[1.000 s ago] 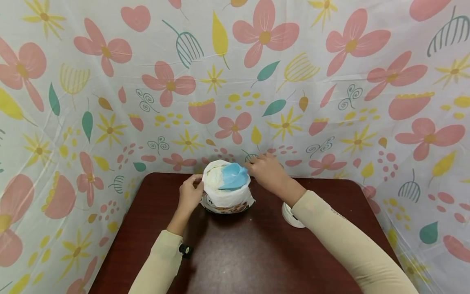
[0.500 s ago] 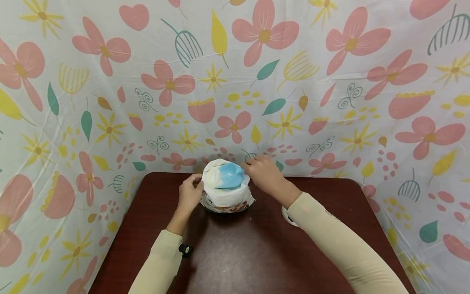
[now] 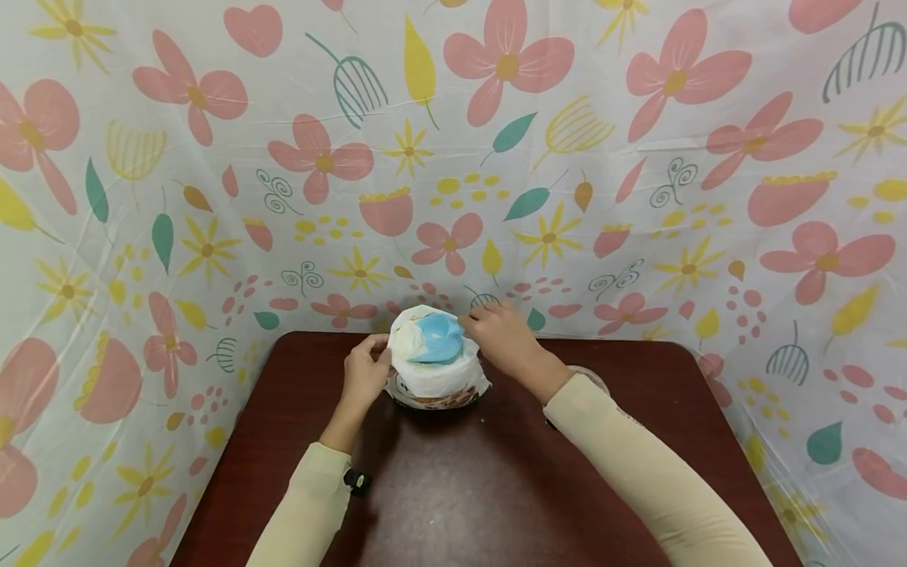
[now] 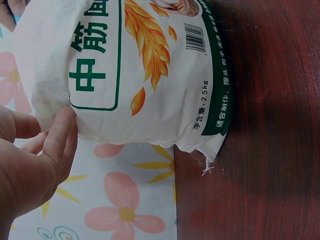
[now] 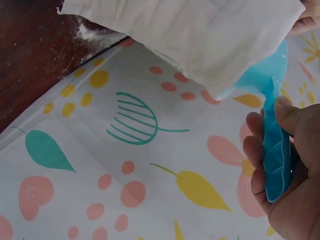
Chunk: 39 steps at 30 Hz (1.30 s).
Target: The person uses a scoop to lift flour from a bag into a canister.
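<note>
A white flour bag (image 3: pixel 432 382) stands on the table with its mouth open and its rim folded outward. White flour (image 3: pixel 407 342) shows inside. My left hand (image 3: pixel 364 370) pinches the rolled rim on the left side; in the left wrist view its thumb and fingers (image 4: pixel 60 137) grip the cloth. My right hand (image 3: pixel 501 337) is at the right of the mouth, fingers curled round the ridged handle of a blue scoop (image 5: pixel 277 145). The scoop's head (image 3: pixel 438 339) lies over the flour inside the bag, and its front edge is hard to make out.
A round, pale-rimmed dish or lid (image 3: pixel 594 376) sits to the right, mostly hidden under my right sleeve. Spilled flour (image 5: pixel 92 32) dusts the dark wooden table (image 3: pixel 453 496) beside the bag. A flowered cloth (image 3: pixel 453 157) hangs close behind the table.
My right hand and the scoop have shifted slightly left, farther over the flour. The right sleeve now covers the near part of the round dish. My left hand keeps its grip on the rim.
</note>
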Tool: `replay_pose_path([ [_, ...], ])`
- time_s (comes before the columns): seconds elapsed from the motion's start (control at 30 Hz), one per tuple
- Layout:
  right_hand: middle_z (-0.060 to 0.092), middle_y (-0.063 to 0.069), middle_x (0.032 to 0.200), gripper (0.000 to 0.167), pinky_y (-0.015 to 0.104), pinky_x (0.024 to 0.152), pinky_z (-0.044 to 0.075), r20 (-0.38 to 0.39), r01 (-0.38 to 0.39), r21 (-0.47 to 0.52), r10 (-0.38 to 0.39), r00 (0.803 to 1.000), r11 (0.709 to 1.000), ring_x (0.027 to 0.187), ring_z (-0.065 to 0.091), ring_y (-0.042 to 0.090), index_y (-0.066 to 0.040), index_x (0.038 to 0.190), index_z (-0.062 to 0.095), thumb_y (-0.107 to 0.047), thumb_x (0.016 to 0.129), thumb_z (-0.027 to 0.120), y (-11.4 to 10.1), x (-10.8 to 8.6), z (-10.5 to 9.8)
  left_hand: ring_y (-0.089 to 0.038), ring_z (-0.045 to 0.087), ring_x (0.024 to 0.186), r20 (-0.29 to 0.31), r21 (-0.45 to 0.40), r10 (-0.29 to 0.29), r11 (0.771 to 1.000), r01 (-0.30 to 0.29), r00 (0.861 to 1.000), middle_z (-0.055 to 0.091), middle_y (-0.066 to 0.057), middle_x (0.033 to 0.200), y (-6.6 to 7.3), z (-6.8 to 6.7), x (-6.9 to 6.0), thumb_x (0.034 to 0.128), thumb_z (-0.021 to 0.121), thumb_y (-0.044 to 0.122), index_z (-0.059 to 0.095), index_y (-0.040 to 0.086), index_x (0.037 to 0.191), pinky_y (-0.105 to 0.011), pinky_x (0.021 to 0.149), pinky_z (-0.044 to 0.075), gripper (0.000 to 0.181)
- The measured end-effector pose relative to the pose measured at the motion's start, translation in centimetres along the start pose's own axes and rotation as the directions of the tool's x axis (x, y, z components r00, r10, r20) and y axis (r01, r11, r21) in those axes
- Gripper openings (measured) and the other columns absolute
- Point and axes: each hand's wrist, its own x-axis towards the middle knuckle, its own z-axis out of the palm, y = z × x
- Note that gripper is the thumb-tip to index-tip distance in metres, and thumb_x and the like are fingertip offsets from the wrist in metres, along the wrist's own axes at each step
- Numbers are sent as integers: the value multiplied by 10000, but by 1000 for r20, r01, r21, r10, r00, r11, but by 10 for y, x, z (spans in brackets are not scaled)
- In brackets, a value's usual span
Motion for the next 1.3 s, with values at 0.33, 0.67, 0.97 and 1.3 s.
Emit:
replay_pose_path([
  [0.33, 748, 64, 968, 202, 385, 637, 566, 34, -22, 23, 22, 999, 999, 854, 686, 267, -125, 1086, 778, -129, 889, 820, 5, -5, -1, -259, 702, 904, 1, 4, -4, 1000, 4, 1000, 697, -193, 1128, 0, 0, 0, 1018, 605, 69, 704, 37, 1251, -291, 668, 655, 255],
  [0.67, 770, 68, 1085, 286, 409, 813, 618, 24, -55, 82, 54, 998, 995, 980, 725, 260, -117, 1174, 780, -141, 891, 819, 15, -14, -12, -276, 711, 928, -5, 4, 5, 1000, -5, 1000, 702, -202, 1130, 1, -1, 0, 1014, 608, 62, 709, 34, 1242, -292, 677, 656, 251],
  [0.97, 776, 69, 1064, 280, 427, 783, 617, -63, -81, 230, 98, 993, 970, 950, 731, 268, -99, 1172, 768, -125, 896, 807, 17, -32, -13, -268, 712, 924, 0, 7, 0, 1000, 0, 1000, 701, -204, 1141, 1, -2, 0, 1019, 603, 73, 703, 36, 1257, -301, 687, 659, 260],
  [1.3, 758, 89, 1125, 341, 454, 811, 615, -99, -198, 325, 241, 965, 925, 1019, 713, 289, -139, 1266, 738, -155, 927, 768, 14, -57, -1, -263, 716, 920, 6, 1, -6, 1000, 6, 1000, 703, -192, 1139, 0, -2, -1, 1022, 604, 85, 710, 56, 1248, -306, 687, 659, 252],
])
